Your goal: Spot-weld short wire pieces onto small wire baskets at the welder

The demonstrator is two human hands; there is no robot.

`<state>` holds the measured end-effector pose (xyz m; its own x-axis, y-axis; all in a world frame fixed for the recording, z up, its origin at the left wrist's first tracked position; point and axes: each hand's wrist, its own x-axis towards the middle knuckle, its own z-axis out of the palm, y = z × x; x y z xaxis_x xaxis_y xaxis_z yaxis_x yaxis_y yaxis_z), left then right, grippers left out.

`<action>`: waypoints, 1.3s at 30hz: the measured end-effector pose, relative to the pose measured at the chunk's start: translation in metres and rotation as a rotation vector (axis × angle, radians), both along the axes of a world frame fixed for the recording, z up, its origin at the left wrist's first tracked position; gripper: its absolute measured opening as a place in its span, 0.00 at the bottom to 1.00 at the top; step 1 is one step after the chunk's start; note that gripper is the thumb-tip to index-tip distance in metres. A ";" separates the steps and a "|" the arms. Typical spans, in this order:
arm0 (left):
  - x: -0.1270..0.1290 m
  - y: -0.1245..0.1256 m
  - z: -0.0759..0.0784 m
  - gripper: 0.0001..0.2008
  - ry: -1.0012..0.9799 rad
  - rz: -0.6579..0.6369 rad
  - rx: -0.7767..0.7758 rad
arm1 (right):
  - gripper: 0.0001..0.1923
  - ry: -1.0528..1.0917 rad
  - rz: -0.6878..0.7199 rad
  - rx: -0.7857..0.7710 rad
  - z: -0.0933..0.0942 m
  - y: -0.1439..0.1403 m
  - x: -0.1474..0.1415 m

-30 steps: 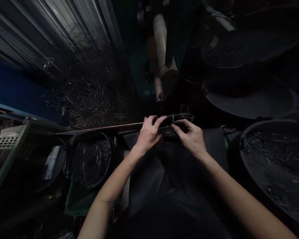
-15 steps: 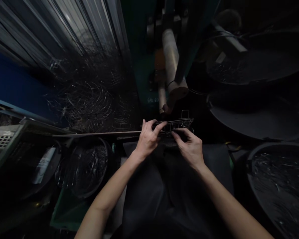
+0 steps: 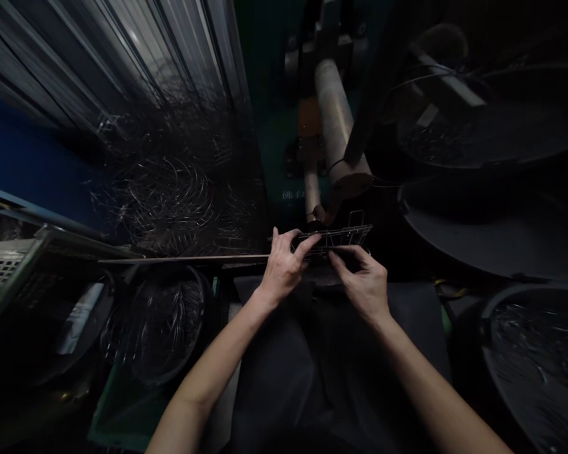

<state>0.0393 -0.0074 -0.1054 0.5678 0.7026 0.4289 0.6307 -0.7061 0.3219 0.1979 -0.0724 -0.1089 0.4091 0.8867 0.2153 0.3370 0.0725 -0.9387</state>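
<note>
A small wire rack [image 3: 355,234] of thin metal rods lies under the lower tip of a machine's metal cylinder [image 3: 315,202]. My left hand [image 3: 284,261] grips the rack's left part, thumb and fingers bent around the wires. At the rack's front edge, my right hand [image 3: 365,280] is closed in a pinch, its fingertips at the wires near the middle. Whether a separate small piece sits in that pinch is too dark to make out. A wire loop stands up at the rack's far right.
A thicker cylinder [image 3: 338,120] hangs from the green machine. Loose bent wires [image 3: 170,195] pile up at the left. Round dark tubs [image 3: 487,309] stand on the right. A bucket of wires [image 3: 201,296] and a green crate [image 3: 101,410] are at lower left.
The view has shifted slightly, so the machine and tubs appear a little further right and lower. Both hands keep nearly the same hold at the wire rack.
</note>
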 end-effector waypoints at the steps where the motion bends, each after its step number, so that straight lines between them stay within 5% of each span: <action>1: 0.000 0.000 0.000 0.29 0.000 -0.001 -0.004 | 0.13 -0.009 0.001 0.007 -0.001 0.000 0.000; 22: 0.007 0.014 -0.005 0.30 -0.063 0.004 0.025 | 0.12 -0.083 -0.018 0.078 0.001 0.017 0.002; 32: -0.002 0.028 -0.021 0.30 -0.024 -0.036 0.062 | 0.10 -0.136 -0.051 0.068 -0.014 0.019 -0.003; 39: -0.007 0.042 -0.009 0.28 -0.085 -0.047 0.089 | 0.13 -0.037 -0.035 0.013 0.025 0.018 -0.010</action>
<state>0.0326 0.0348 -0.1145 0.5584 0.6332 0.5360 0.5691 -0.7625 0.3078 0.1874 -0.0548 -0.0843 0.4310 0.8693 0.2422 0.3742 0.0721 -0.9245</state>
